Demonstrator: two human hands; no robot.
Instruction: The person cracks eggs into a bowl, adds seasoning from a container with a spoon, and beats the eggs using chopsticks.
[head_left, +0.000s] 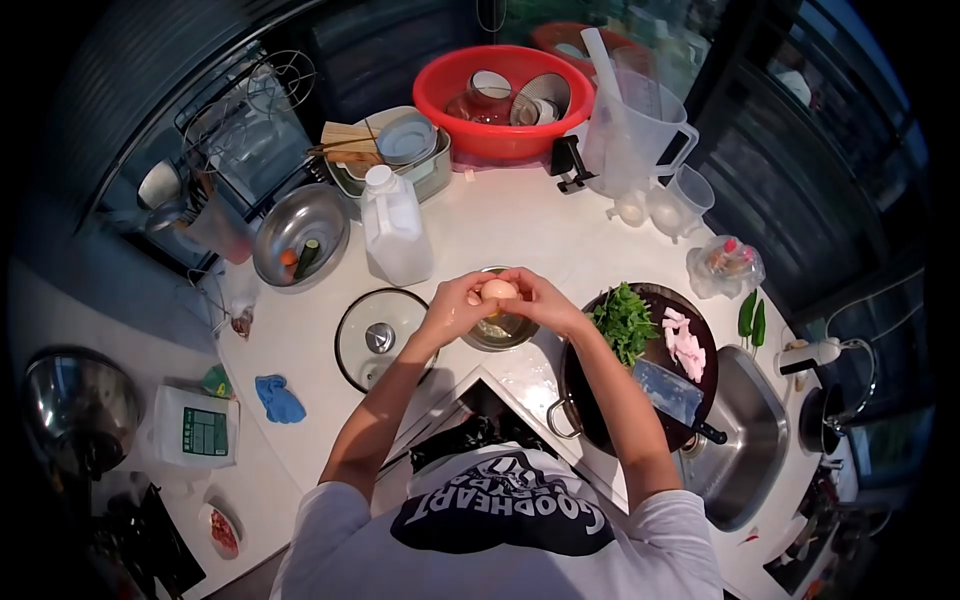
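Both of my hands meet above a metal bowl (500, 338) in the middle of the counter. My left hand (458, 306) and my right hand (541, 300) hold an egg (498, 290) between their fingertips. Yellowish, clear liquid shows in the bowl under the egg. Just left of the bowl lies a glass lid (380, 338) with a dark rim. To the right, a large dark pan (655, 300) bears green leaves (624, 322), pale pink meat strips (683, 345) and a cleaver (670, 392).
A white jug (396, 228), a steel bowl with vegetables (300, 215) and a blue cloth (279, 398) stand or lie leftward. Behind are a red basin (500, 140) and a plastic pitcher (630, 130). A sink (745, 450) is at right.
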